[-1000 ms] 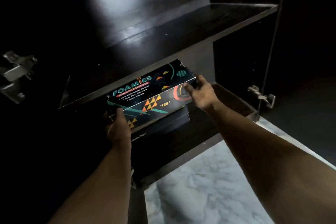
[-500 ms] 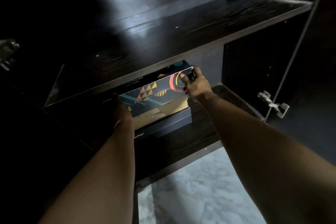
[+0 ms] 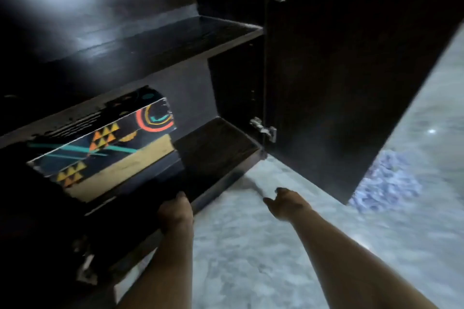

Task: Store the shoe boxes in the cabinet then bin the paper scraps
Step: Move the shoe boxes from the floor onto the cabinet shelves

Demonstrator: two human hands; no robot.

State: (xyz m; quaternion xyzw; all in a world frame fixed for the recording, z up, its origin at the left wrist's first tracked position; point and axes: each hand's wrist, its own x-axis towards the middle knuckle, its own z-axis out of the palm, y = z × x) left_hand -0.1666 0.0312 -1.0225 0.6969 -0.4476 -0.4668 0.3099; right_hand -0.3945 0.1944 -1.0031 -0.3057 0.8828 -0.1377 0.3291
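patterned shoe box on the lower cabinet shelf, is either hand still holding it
No: the black patterned shoe box sits alone on the shelf, while the left hand and right hand are both off it, nearer the marble floor.

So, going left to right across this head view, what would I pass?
Patterned shoe box on the lower shelf → left hand → right hand → open cabinet door → paper scraps on the floor.

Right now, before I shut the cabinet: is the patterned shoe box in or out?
In. The patterned shoe box sits under the shelf, on a dark box; neither hand touches it.
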